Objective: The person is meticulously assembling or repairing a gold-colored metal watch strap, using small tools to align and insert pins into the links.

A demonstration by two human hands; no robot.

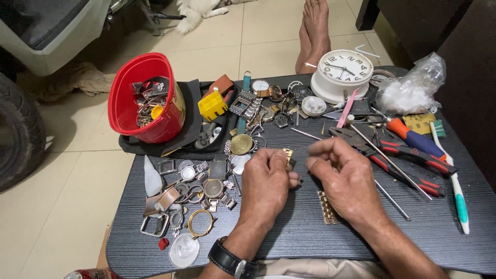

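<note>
Your left hand [266, 178] pinches a gold band piece [288, 155] at mid-table [310, 232]; your right hand [343, 173] is curled just right of it, fingertips pinched, and what it grips, if anything, cannot be told. A second gold band piece [327, 207] lies near, beneath your right wrist; pliers [408, 155] lie to the right.
</note>
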